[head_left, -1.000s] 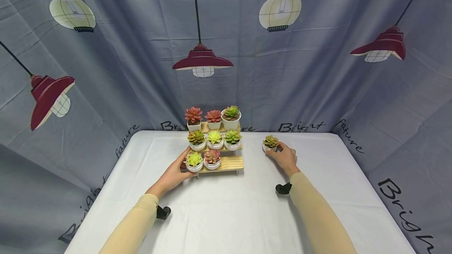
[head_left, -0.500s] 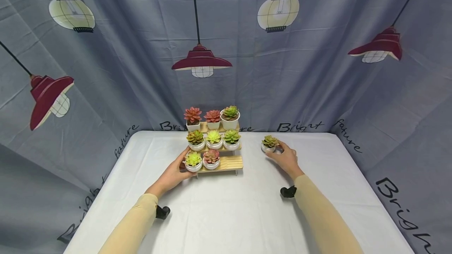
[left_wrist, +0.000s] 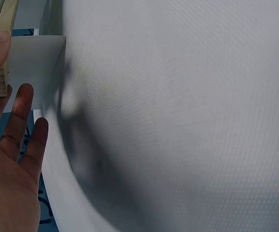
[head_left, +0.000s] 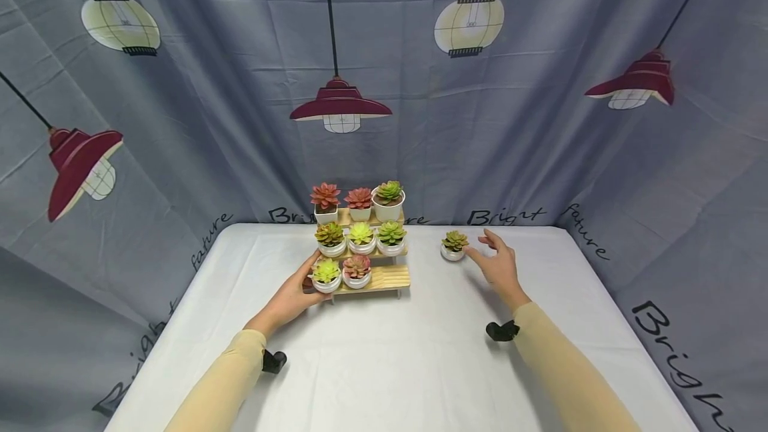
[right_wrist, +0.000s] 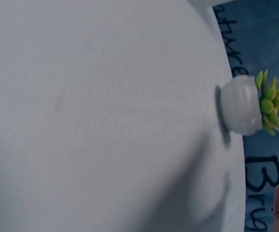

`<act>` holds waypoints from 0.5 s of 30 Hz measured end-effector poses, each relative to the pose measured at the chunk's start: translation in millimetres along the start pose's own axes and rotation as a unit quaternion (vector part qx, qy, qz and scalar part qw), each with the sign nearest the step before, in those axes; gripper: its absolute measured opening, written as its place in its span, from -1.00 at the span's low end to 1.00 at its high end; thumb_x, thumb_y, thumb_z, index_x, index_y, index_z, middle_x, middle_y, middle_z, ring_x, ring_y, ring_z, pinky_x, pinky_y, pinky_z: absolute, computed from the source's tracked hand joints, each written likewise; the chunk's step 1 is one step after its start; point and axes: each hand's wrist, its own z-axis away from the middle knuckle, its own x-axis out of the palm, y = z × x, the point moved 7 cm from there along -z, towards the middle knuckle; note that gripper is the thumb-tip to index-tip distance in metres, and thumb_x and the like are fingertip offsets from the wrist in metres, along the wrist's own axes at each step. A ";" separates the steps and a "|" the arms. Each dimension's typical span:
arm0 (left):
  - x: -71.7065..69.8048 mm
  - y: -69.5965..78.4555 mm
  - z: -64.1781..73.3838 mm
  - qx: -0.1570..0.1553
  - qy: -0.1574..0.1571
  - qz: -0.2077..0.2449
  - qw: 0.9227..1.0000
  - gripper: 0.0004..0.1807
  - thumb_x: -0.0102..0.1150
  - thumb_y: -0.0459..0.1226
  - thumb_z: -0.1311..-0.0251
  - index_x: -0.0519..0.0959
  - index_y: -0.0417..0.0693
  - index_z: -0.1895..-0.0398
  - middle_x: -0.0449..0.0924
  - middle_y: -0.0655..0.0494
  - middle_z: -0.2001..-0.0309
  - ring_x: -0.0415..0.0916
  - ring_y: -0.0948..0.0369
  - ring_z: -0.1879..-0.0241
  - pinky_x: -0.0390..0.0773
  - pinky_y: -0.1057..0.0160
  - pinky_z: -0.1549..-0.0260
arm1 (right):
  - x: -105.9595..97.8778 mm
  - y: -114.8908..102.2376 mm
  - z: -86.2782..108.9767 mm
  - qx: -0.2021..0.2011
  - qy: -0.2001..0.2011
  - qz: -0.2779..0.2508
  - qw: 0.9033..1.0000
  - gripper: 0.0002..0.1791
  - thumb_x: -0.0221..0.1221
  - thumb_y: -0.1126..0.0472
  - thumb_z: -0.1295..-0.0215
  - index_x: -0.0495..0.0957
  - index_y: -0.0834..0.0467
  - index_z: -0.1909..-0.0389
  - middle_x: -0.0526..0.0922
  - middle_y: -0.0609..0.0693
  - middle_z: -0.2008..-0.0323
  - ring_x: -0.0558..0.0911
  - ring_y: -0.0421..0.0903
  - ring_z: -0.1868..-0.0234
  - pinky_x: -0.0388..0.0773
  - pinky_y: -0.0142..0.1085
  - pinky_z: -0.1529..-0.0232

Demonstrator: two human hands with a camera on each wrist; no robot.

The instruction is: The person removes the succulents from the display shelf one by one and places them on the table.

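In the head view, a three-tier wooden plant stand (head_left: 391,277) holds several small succulents in white pots. My left hand (head_left: 293,297) grips the left end of its lowest tier, beside a yellow-green succulent (head_left: 326,272). The left wrist view shows the thumb on the wooden board (left_wrist: 0,82), one finger under it and the others extended. A single green potted succulent (head_left: 453,245) stands upright on the table, right of the stand. Just to its right, my right hand (head_left: 503,272) is apart from it, thumb and fingers spread with nothing between. The right wrist view shows this white pot (right_wrist: 240,105) whole.
On the lowest tier, a pink succulent (head_left: 357,269) sits right of the yellow-green one, and the tier's right part is bare wood. A white cloth covers the table (head_left: 384,365). Behind it hangs a grey-blue curtain (head_left: 528,132) printed with lamps and lettering.
My right hand has let go of the green potted succulent and drawn back to the right, its fingers spreading. The pot stays on the table. My left hand keeps its grip on the stand.
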 end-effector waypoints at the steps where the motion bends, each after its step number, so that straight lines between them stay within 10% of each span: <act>1: 0.3 0.4 0.1 -0.001 -0.001 0.000 1.000 0.18 0.57 -0.16 -0.11 -0.04 0.37 -0.68 0.45 -0.08 -0.31 0.56 0.11 -0.06 0.51 -0.06 -0.17 | -0.3 -3.2 0.8 -0.008 0.003 -0.002 1.000 -0.04 0.36 -0.14 -0.33 0.14 0.07 -0.61 0.42 0.12 -0.38 0.18 0.16 -0.46 0.26 0.15 -0.38; 15: 0.4 2.4 1.1 -0.005 -0.003 0.000 1.000 0.18 0.55 -0.17 -0.14 -0.07 0.37 -0.68 0.41 -0.09 -0.34 0.55 0.10 -0.08 0.53 -0.05 -0.17 | 19.6 -39.6 23.6 -0.066 -0.021 -0.039 0.997 -0.12 0.39 -0.13 -0.30 0.30 0.13 -0.53 0.54 0.18 -0.29 0.33 0.16 -0.31 0.30 -0.11 -0.10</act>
